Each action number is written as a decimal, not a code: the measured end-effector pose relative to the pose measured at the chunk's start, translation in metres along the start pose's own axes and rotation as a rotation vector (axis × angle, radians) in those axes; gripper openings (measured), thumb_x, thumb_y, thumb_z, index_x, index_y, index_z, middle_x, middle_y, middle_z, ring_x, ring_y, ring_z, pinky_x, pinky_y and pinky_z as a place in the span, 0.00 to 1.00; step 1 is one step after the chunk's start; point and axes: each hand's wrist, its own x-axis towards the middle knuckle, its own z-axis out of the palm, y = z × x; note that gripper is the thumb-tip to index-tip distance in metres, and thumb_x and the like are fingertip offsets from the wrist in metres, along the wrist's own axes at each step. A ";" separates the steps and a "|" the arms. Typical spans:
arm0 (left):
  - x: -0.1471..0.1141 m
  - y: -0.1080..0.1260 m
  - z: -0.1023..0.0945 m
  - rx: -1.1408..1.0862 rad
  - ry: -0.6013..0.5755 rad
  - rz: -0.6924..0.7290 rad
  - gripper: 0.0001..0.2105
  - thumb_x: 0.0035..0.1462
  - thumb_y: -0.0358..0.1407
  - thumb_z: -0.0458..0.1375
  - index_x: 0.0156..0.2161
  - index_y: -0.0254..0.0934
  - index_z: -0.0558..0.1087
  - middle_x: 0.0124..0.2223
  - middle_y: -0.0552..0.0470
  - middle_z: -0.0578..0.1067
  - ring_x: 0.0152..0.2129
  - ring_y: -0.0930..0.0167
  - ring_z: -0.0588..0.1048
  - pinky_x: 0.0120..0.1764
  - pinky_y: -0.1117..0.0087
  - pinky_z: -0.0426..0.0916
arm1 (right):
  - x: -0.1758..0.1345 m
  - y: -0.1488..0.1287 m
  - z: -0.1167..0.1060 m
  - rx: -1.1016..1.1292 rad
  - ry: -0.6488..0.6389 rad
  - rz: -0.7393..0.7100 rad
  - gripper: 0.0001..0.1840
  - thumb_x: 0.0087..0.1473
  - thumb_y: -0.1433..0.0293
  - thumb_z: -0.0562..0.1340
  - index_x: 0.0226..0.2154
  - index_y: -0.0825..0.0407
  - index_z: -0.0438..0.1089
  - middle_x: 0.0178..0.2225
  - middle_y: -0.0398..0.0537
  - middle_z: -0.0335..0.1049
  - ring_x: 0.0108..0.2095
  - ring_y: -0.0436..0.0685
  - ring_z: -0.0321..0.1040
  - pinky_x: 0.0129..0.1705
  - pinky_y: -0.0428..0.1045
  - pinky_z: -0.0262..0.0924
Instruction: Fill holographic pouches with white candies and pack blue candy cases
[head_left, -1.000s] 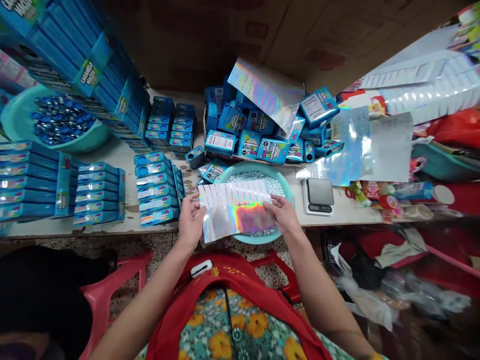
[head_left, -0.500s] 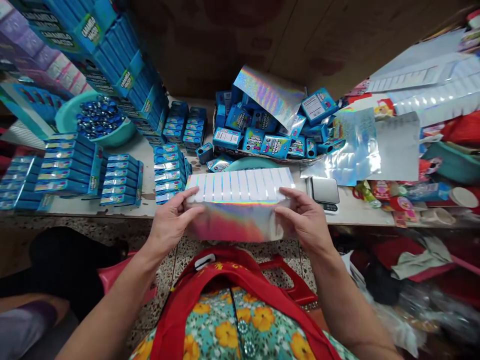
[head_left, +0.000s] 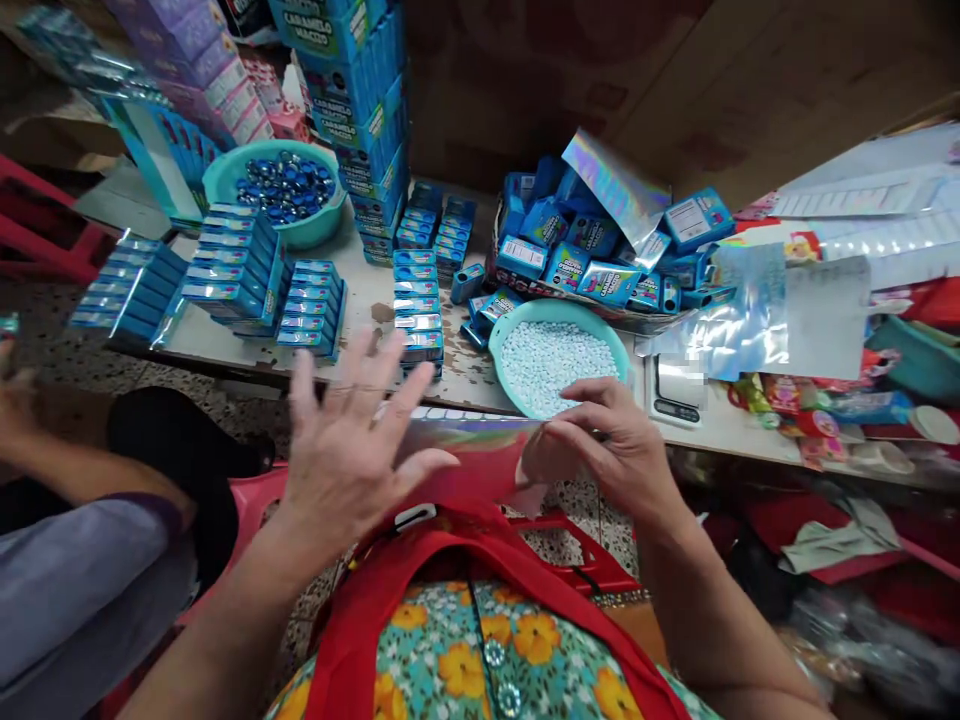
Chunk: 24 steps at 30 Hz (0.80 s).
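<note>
In front of my apron, a shiny holographic sheet (head_left: 476,455) with a red reflection hangs at the table's front edge. My right hand (head_left: 611,450) pinches its right end between thumb and fingers. Raised over the sheet's left end is my left hand (head_left: 349,450), fingers spread and slightly blurred, with nothing in it. Just beyond my right hand stands a turquoise bowl (head_left: 621,350) full of small pale pellets. A small digital scale (head_left: 677,410) is to the right of the bowl.
Blue candy boxes stand in stacks (head_left: 232,262) on the left and in a tall tower (head_left: 360,130). More lie loose in a carton (head_left: 547,280) at the back. A bowl of blue-wrapped candies (head_left: 330,215) sits back left. Foil sheets (head_left: 757,310) lie right. Another person's sleeve (head_left: 90,570) is at left.
My left hand has let go of the sheet and spread open above it. The sheet has dropped lower, uncovering the pellet bowl. The view has shifted to the left.
</note>
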 end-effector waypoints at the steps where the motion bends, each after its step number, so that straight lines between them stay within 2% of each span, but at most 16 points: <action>1: 0.000 0.002 0.007 -0.016 -0.084 0.043 0.24 0.46 0.50 0.62 0.48 0.43 0.71 0.53 0.45 0.70 0.58 0.52 0.58 0.54 0.47 0.56 | 0.001 -0.006 0.008 0.025 -0.059 -0.015 0.08 0.54 0.63 0.62 0.27 0.46 0.75 0.36 0.48 0.68 0.41 0.57 0.65 0.44 0.55 0.60; 4: 0.005 -0.003 0.035 -0.062 -0.310 0.099 0.12 0.55 0.43 0.57 0.41 0.41 0.73 0.41 0.47 0.76 0.44 0.62 0.71 0.51 0.57 0.61 | 0.001 -0.013 0.030 0.104 -0.168 -0.017 0.10 0.56 0.62 0.61 0.27 0.47 0.74 0.31 0.47 0.71 0.37 0.56 0.67 0.41 0.53 0.61; 6: 0.008 -0.013 0.050 -0.077 -0.366 0.036 0.07 0.58 0.37 0.53 0.36 0.40 0.73 0.34 0.49 0.76 0.35 0.66 0.73 0.43 0.65 0.64 | 0.000 -0.011 0.040 0.149 -0.156 0.040 0.07 0.54 0.62 0.62 0.33 0.46 0.74 0.34 0.46 0.72 0.37 0.56 0.68 0.41 0.53 0.62; 9: 0.009 -0.026 0.062 -0.125 -0.417 -0.005 0.08 0.57 0.36 0.52 0.33 0.39 0.74 0.31 0.49 0.75 0.29 0.68 0.72 0.34 0.70 0.62 | -0.003 -0.004 0.051 0.196 -0.099 0.144 0.20 0.47 0.60 0.67 0.44 0.46 0.71 0.39 0.46 0.73 0.38 0.56 0.69 0.42 0.52 0.63; 10: 0.010 -0.028 0.064 -0.137 -0.437 0.005 0.08 0.58 0.37 0.52 0.34 0.40 0.74 0.30 0.50 0.75 0.28 0.68 0.72 0.33 0.71 0.61 | -0.003 -0.002 0.054 0.210 -0.101 0.178 0.20 0.47 0.60 0.67 0.44 0.47 0.72 0.38 0.46 0.74 0.37 0.56 0.70 0.41 0.51 0.64; 12: 0.014 -0.028 0.069 -0.118 -0.472 0.026 0.09 0.58 0.41 0.52 0.37 0.42 0.74 0.29 0.51 0.75 0.26 0.68 0.71 0.31 0.72 0.59 | -0.003 0.003 0.062 0.244 -0.156 0.229 0.11 0.50 0.61 0.65 0.35 0.48 0.75 0.31 0.44 0.75 0.32 0.54 0.70 0.36 0.49 0.63; 15: 0.024 -0.034 0.074 -0.055 -0.520 0.050 0.12 0.57 0.46 0.53 0.35 0.42 0.74 0.26 0.52 0.74 0.24 0.69 0.70 0.28 0.73 0.56 | -0.001 0.017 0.068 0.284 -0.208 0.265 0.09 0.52 0.62 0.63 0.28 0.49 0.76 0.28 0.42 0.75 0.29 0.53 0.69 0.34 0.48 0.61; 17: 0.032 -0.046 0.073 -0.050 -0.568 0.032 0.14 0.57 0.46 0.53 0.29 0.41 0.74 0.25 0.53 0.73 0.22 0.70 0.68 0.26 0.73 0.54 | 0.002 0.034 0.062 0.290 -0.168 0.315 0.10 0.50 0.61 0.63 0.28 0.50 0.76 0.27 0.43 0.76 0.29 0.53 0.69 0.34 0.48 0.61; 19: 0.041 -0.061 0.069 -0.063 -0.596 -0.019 0.14 0.56 0.45 0.53 0.26 0.40 0.74 0.25 0.53 0.74 0.21 0.71 0.68 0.26 0.73 0.54 | 0.004 0.059 0.048 0.282 -0.101 0.401 0.11 0.48 0.60 0.64 0.28 0.51 0.76 0.26 0.44 0.75 0.28 0.53 0.69 0.33 0.48 0.61; 22: 0.055 -0.075 0.066 -0.033 -0.553 -0.074 0.13 0.56 0.44 0.53 0.29 0.41 0.76 0.28 0.52 0.76 0.25 0.69 0.71 0.28 0.73 0.58 | 0.004 0.099 0.015 0.283 -0.081 0.478 0.13 0.47 0.60 0.65 0.31 0.51 0.77 0.29 0.45 0.76 0.31 0.55 0.70 0.36 0.50 0.62; 24: 0.066 -0.068 0.072 0.035 -0.498 -0.072 0.14 0.58 0.43 0.49 0.33 0.41 0.76 0.31 0.51 0.78 0.28 0.68 0.73 0.31 0.72 0.60 | 0.002 0.125 -0.006 0.310 -0.111 0.485 0.14 0.48 0.60 0.64 0.35 0.51 0.77 0.34 0.47 0.76 0.35 0.56 0.70 0.40 0.52 0.62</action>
